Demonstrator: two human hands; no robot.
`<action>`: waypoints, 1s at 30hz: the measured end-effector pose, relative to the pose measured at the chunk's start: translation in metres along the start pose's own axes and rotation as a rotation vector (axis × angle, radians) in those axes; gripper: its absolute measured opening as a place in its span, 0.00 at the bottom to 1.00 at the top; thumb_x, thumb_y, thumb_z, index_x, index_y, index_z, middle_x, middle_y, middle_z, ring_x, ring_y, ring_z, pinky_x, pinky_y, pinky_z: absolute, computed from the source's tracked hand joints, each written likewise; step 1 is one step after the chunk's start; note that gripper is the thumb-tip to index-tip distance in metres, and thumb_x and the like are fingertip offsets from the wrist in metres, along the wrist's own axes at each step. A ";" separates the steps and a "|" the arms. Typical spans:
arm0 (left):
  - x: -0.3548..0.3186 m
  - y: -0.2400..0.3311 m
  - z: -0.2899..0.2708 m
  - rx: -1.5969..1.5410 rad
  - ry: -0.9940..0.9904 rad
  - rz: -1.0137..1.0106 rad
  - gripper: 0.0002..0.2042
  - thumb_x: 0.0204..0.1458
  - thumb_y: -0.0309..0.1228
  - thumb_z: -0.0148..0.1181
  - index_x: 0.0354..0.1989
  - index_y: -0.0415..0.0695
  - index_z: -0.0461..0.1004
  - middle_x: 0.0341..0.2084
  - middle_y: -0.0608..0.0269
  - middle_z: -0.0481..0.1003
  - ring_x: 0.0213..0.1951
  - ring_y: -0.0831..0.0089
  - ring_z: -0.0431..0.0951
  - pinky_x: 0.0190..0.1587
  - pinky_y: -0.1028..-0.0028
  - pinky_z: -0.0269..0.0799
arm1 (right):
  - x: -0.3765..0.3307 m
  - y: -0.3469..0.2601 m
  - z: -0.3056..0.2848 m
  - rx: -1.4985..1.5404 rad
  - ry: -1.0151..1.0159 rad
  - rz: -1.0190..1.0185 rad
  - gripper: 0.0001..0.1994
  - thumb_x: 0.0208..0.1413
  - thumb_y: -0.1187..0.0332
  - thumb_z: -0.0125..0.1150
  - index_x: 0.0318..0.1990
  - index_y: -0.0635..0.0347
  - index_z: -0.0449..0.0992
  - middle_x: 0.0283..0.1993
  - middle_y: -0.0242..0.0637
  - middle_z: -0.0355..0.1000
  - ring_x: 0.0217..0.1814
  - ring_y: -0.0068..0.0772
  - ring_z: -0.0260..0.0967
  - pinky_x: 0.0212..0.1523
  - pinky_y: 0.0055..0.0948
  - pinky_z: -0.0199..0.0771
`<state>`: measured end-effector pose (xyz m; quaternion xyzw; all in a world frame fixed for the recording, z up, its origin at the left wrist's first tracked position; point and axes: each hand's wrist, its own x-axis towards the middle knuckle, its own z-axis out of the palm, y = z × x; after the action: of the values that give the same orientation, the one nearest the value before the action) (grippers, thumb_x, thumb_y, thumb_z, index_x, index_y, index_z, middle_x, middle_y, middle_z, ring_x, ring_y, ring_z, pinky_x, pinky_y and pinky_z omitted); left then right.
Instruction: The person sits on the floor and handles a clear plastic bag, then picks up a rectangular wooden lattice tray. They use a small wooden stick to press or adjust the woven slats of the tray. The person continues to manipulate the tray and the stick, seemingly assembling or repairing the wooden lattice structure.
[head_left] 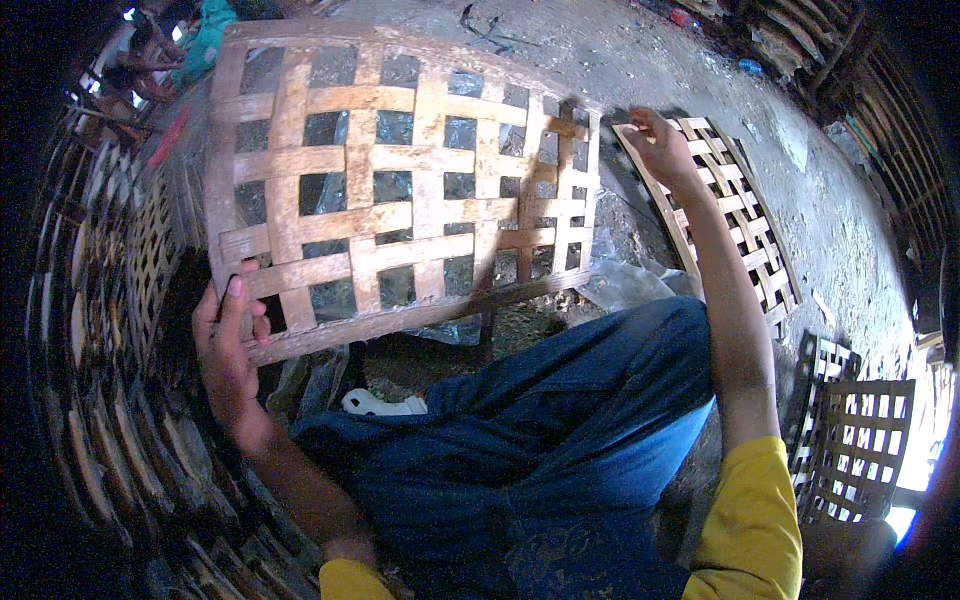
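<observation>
Bamboo strips, woven flat into an open lattice panel (400, 180), fill the middle of the view. The panel looks finished as a weave: strips cross over and under in regular squares and a frame runs round its edges, so little seems left on it beyond handling or stacking, though the far corner is too bent by the lens to judge.

The left hand (228, 345) grasps the panel at its lower left corner, fingers curled over the frame and thumb behind, holding it tilted up off the ground in front of the blue trousers (540, 430). The right hand (658, 145) is at the panel's upper right corner; the fingers are bent, but I cannot tell whether they grip the frame or only rest against it. So the panel spans from one hand to the other, above the knees.

A second lattice panel (730, 210) lies flat on the grey floor (830, 220) just beyond the right hand, and more panels (860, 450) lean near the right elbow. A stack of similar woven work (110, 330) rises along the left side. Crumpled clear plastic (630, 285) lies under the held panel.
</observation>
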<state>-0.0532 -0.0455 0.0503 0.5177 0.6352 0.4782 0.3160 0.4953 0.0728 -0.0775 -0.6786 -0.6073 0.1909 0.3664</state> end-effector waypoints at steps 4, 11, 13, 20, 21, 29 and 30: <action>-0.005 0.010 0.001 0.097 -0.006 0.004 0.17 0.63 0.39 0.57 0.52 0.40 0.78 0.23 0.69 0.68 0.20 0.82 0.64 0.24 0.79 0.63 | -0.001 0.069 0.002 -0.220 -0.085 0.080 0.24 0.58 0.52 0.65 0.56 0.57 0.77 0.51 0.49 0.79 0.52 0.44 0.79 0.52 0.40 0.77; -0.011 0.017 0.006 0.173 -0.025 0.010 0.16 0.63 0.38 0.58 0.51 0.40 0.77 0.23 0.70 0.68 0.22 0.82 0.66 0.25 0.79 0.64 | -0.002 0.093 0.004 0.200 -0.273 0.260 0.19 0.57 0.57 0.67 0.48 0.63 0.80 0.38 0.39 0.79 0.37 0.29 0.75 0.42 0.33 0.75; -0.011 0.013 0.003 0.155 -0.032 0.037 0.15 0.63 0.37 0.58 0.51 0.40 0.77 0.22 0.70 0.68 0.21 0.82 0.66 0.25 0.79 0.64 | 0.003 0.074 0.007 0.176 -0.250 0.187 0.18 0.58 0.58 0.67 0.48 0.63 0.80 0.37 0.39 0.80 0.37 0.29 0.76 0.43 0.33 0.76; -0.013 0.008 0.001 0.108 -0.062 0.145 0.12 0.60 0.30 0.56 0.48 0.38 0.77 0.25 0.68 0.73 0.20 0.82 0.67 0.23 0.78 0.65 | -0.006 -0.052 0.000 0.019 0.163 -0.231 0.14 0.62 0.64 0.63 0.52 0.59 0.78 0.42 0.37 0.80 0.43 0.30 0.78 0.49 0.32 0.77; -0.015 0.008 -0.003 0.109 -0.067 0.149 0.11 0.59 0.29 0.56 0.47 0.38 0.77 0.25 0.68 0.73 0.20 0.82 0.67 0.23 0.78 0.65 | -0.011 -0.077 0.000 0.004 0.191 -0.285 0.14 0.60 0.66 0.64 0.52 0.58 0.78 0.43 0.37 0.80 0.44 0.31 0.78 0.49 0.32 0.77; -0.011 -0.006 -0.008 0.081 -0.080 0.266 0.11 0.56 0.27 0.58 0.46 0.37 0.77 0.23 0.67 0.73 0.17 0.82 0.67 0.20 0.77 0.64 | -0.034 -0.166 0.022 -0.187 0.407 -0.772 0.22 0.55 0.70 0.68 0.59 0.47 0.76 0.51 0.42 0.74 0.47 0.41 0.74 0.46 0.38 0.78; -0.010 -0.006 -0.010 0.079 -0.096 0.277 0.11 0.56 0.27 0.59 0.46 0.37 0.77 0.23 0.67 0.73 0.17 0.81 0.67 0.20 0.77 0.64 | -0.034 -0.174 0.025 -0.267 0.395 -0.760 0.24 0.55 0.70 0.67 0.61 0.43 0.76 0.51 0.39 0.73 0.46 0.39 0.73 0.45 0.37 0.78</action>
<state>-0.0614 -0.0582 0.0466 0.6350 0.5600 0.4663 0.2563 0.3524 0.0453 0.0262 -0.4720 -0.7512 -0.1708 0.4286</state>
